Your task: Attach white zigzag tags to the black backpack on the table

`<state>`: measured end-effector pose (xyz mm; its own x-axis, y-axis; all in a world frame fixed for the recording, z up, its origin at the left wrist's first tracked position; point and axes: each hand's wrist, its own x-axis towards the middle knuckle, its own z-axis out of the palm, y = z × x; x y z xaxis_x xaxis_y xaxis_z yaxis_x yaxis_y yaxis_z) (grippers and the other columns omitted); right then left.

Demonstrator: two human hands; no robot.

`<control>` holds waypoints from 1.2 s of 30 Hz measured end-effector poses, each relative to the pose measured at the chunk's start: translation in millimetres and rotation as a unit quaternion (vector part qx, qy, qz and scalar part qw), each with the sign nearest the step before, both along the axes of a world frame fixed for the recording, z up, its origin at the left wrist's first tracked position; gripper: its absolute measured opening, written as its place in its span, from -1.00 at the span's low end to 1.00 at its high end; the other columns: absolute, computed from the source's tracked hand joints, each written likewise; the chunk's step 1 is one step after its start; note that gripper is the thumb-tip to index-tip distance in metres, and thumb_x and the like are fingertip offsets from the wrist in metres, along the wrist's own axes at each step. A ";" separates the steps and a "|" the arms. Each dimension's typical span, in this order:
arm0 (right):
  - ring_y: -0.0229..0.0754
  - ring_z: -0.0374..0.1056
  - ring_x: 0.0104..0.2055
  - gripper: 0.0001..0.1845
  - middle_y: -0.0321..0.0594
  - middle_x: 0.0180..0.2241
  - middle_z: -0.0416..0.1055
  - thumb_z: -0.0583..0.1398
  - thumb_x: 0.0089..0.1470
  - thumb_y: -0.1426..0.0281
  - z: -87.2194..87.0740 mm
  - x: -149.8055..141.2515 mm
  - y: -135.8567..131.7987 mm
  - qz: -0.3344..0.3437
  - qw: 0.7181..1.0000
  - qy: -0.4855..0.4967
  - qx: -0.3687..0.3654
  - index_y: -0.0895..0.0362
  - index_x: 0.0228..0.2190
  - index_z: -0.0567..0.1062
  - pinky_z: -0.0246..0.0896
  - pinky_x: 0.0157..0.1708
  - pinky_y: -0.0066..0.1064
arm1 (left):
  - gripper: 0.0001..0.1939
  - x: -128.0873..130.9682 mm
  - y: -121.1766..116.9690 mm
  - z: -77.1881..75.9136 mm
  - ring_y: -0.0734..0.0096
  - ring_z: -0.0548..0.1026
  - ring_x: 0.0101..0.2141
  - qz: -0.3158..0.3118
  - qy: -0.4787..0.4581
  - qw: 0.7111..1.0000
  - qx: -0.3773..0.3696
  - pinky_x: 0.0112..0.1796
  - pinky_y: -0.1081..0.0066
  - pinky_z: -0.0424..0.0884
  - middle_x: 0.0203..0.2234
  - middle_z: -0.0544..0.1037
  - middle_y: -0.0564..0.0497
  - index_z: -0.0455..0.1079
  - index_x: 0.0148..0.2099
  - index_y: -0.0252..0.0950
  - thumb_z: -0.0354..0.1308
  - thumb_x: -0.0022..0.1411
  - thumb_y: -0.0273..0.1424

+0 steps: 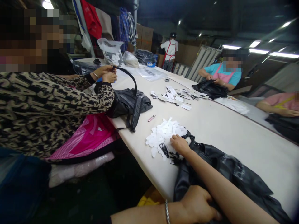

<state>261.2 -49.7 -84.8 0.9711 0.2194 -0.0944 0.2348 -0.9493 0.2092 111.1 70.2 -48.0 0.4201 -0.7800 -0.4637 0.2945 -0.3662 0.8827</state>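
A black leather bag (pixel 233 174) lies on the white table (pixel 221 127) in front of me. My left hand (pixel 198 208), with a metal bracelet at the wrist, grips the bag's near edge at the table's rim. My right hand (pixel 179 144) reaches across the bag and rests, fingers curled down, on a pile of small white tags (pixel 161 133). A black buckle strap (pixel 164 150) of the bag lies on the pile just left of that hand. Whether the fingers pinch a tag is hidden.
A person in a patterned top on my left handles the strap of another black bag (pixel 130 104). A small pink item (pixel 151 118) and a spread of printed tags (pixel 177 95) lie farther along. Across the table, other people work on black bags (pixel 211 89).
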 end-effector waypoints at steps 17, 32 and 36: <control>-0.04 0.20 -0.19 -0.79 -0.02 -0.30 0.34 -0.02 0.06 0.47 33.1 -15.5 -24.9 -0.138 0.988 -0.057 0.044 0.24 -0.37 0.40 0.03 -0.20 -0.30 | -0.59 0.1 2.5 11.5 0.67 -0.02 -0.70 -0.003 -0.101 0.995 0.028 -0.59 0.42 -0.13 -0.82 0.00 0.22 0.07 -0.74 -0.34 0.31 -0.30 -0.35; -0.32 0.28 -0.62 -0.92 -0.29 -0.58 0.41 -0.02 -0.17 0.46 99.3 -113.6 -53.1 -0.370 0.815 -0.047 0.444 0.14 -0.50 0.24 0.16 -0.58 -0.52 | -0.84 -0.5 -1.6 6.4 0.56 0.23 -0.64 0.135 0.119 0.983 -0.048 -0.54 0.46 0.13 -0.71 0.35 0.14 0.37 -0.60 -0.36 0.21 -0.40 -0.48; -0.27 0.25 -0.60 -0.70 -0.31 -0.59 0.37 0.09 -0.22 0.35 123.6 -185.9 -41.4 -0.395 0.699 -0.034 0.595 0.16 -0.33 0.28 0.13 -0.62 -0.47 | -0.76 2.6 1.1 19.7 0.47 0.34 -0.61 0.142 0.211 0.961 -0.108 -0.49 0.41 0.26 -0.64 0.46 0.01 0.42 -0.52 -0.43 0.19 -0.43 -0.50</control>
<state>75.3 -91.1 38.8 0.8269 -0.5036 -0.2501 -0.4337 -0.2881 -0.8538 113.7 71.3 -28.3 0.4407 -0.7589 -0.4795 0.7034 -0.0400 0.7097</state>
